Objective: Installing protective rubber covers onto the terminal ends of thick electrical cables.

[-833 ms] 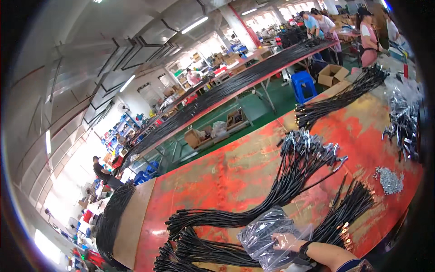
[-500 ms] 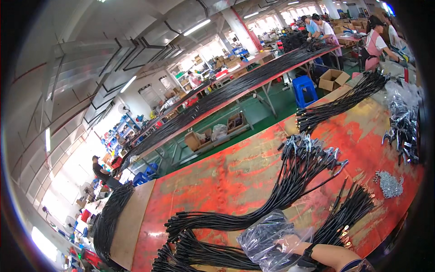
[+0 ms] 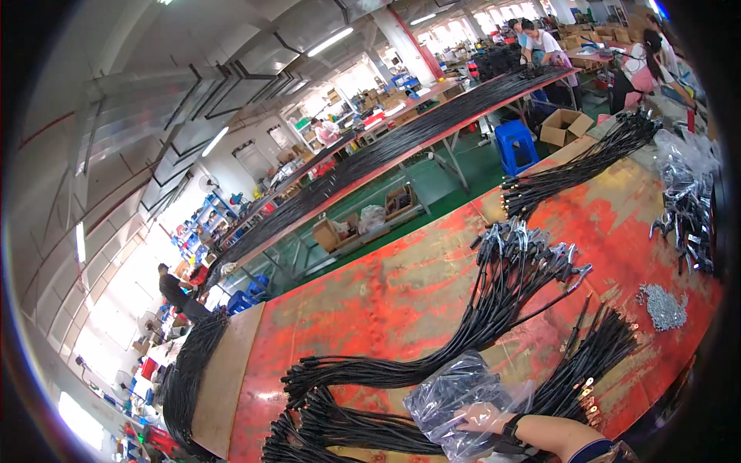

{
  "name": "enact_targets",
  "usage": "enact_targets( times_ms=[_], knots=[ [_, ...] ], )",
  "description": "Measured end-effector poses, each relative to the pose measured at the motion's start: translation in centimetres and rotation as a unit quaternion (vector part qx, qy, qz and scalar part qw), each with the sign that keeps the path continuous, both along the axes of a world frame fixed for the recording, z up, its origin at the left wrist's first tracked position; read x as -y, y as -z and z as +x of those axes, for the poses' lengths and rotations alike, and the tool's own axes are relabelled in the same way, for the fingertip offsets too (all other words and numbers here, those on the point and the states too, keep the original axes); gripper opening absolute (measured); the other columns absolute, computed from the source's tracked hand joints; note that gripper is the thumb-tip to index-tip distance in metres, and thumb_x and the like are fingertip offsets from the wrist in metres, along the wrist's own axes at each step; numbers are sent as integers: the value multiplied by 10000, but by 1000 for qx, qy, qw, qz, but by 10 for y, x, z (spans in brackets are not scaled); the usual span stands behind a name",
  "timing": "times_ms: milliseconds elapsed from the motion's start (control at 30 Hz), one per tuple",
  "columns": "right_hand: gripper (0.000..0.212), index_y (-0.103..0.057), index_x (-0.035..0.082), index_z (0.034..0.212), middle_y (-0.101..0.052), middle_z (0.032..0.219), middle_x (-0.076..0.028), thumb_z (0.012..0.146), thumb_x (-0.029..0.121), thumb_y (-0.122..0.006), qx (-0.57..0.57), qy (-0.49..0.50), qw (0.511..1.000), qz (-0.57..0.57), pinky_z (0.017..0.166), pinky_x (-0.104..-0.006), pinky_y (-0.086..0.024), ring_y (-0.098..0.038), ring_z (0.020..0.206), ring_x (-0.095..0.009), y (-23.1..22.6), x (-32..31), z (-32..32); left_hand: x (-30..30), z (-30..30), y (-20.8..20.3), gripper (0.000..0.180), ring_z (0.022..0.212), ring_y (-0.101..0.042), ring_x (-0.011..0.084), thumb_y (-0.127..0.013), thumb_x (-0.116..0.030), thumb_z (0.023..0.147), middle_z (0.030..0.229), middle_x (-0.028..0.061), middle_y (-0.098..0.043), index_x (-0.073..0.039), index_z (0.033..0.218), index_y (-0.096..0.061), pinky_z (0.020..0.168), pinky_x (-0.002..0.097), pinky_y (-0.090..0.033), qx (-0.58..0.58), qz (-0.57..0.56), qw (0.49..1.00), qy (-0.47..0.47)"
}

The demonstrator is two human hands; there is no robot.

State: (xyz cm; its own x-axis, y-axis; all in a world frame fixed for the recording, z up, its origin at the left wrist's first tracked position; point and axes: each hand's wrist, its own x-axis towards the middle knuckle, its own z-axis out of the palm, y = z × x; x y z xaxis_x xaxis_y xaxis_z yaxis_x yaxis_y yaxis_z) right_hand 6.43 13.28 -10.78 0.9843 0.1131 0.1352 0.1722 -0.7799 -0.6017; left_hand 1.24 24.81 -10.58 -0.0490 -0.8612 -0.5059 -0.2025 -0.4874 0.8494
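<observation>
My right hand (image 3: 480,418), with a dark band at the wrist, reaches in from the lower right. Its fingers are bent onto a clear plastic bag (image 3: 451,390) holding something dark that I cannot make out. The bag lies across bundles of black cables. Just beyond it a cable bundle (image 3: 432,364) curves up to a cluster of metal clamps (image 3: 529,251). Under and left of the bag runs another cable bundle (image 3: 363,424). To the right of the hand, more cables (image 3: 594,363) end in copper-coloured ring lugs (image 3: 589,390). My left hand is not in view.
Everything lies on a worn red table (image 3: 347,320). At the right are a pile of small metal parts (image 3: 662,307) and a plastic bag of clamps (image 3: 687,208). Another cable bundle (image 3: 579,166) lies at the far edge. Beyond stand a blue stool (image 3: 517,147), a carton (image 3: 565,127) and co-workers.
My right hand has shifted slightly left and up on the bag, and its fingers show more plainly. The bag has barely moved. A co-worker at the far right has bent or turned.
</observation>
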Motion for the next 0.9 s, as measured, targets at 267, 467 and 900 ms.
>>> enact_targets(
  times_ms=[267, 467, 900],
  knots=[
    [389, -601, 52, 1042, -647, 962, -139, 757, 304, -683, 117, 58, 955, 265, 815, -374, -479, -618, 905, -278, -11, 63, 2, 40, -1, -30, 161, 563, -610, 209, -516, -139, 793, 726, 103, -608, -109, 920, -610, 507, 354, -522, 597, -329, 678, 276],
    [204, -664, 81, 891, -654, 907, -163, 735, 207, -627, -21, 67, 954, 292, 761, -413, -490, -617, 855, -335, -31, 79, 31, 54, -1, -15, 447, 997, -576, 391, -604, -232, 830, 1076, 225, -598, -47, 1223, -500, 853, 439, -472, 219, -196, 956, -1],
    [210, -667, 3, 853, -666, 858, -188, 708, 142, -608, -145, -29, 988, 35, 711, -409, -525, -657, 816, -331, -21, 46, 19, 36, -14, 9, 426, 1151, -503, 306, -520, -331, 887, 1238, 146, -547, -88, 1237, -533, 971, 411, -385, 248, -120, 955, 114]
  ],
)
